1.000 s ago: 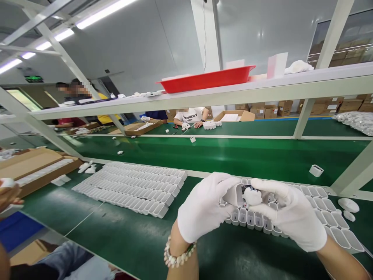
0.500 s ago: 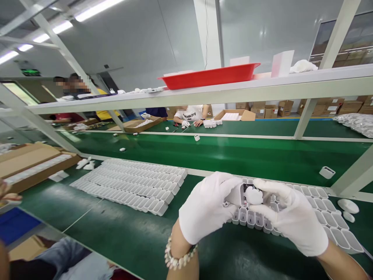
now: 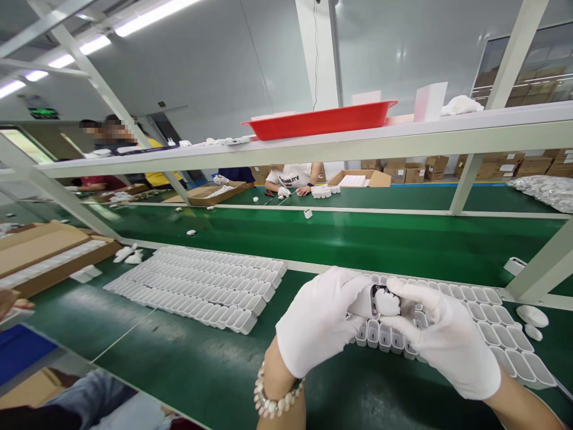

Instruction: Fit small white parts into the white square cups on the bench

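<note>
White casing point(image 3: 363, 304), between four and five o'clock from view centre, is gripped by the gloved left hand point(image 3: 319, 322) above the tabletop point(image 3: 201, 364); the gloved right hand point(image 3: 450, 340) pinches a rounded white part point(image 3: 387, 303) alongside.

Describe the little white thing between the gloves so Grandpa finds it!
Find the green table; toward the picture's right are a gloved left hand and right hand. Between them is the white piece. Unlike the open white cups in rows nearby, it's held up and looks lumpy.
</note>
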`<state>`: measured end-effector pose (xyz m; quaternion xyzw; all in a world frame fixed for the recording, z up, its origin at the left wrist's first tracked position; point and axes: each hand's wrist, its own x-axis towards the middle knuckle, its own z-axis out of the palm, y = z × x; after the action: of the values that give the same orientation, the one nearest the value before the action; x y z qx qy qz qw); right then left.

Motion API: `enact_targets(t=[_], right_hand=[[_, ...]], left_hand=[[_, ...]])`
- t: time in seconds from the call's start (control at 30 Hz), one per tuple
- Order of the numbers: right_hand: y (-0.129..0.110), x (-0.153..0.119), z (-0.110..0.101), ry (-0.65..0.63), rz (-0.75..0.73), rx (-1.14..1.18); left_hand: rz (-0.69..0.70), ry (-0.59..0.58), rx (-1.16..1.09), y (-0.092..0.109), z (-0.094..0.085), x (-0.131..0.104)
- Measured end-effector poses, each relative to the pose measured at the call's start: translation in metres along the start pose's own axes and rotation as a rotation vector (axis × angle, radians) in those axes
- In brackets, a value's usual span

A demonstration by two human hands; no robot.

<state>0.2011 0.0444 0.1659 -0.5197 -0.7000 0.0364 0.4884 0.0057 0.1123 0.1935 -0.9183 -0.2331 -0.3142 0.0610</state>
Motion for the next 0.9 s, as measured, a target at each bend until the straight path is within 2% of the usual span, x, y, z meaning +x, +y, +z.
enact_targets(t=[0.3,0.63,0.9], right_hand=[[0.0006,0.0008,0.0048,-0.041,0.024,0.039],[0.0051,-0.0049,0.0088,-0.119,0.201,0.158],[0.0,-0.0021,0.0067,-0.137,0.23,0.147]], left_hand=[[-0.034,-0.075,0.001,-0.0023,0.0018,-0.0013],[-0.05,-0.084,-0.028,-0.0048,-0.0014,-0.0026],[-0.032,-0.083,-0.068,-0.0048,-0.001,-0.0041]])
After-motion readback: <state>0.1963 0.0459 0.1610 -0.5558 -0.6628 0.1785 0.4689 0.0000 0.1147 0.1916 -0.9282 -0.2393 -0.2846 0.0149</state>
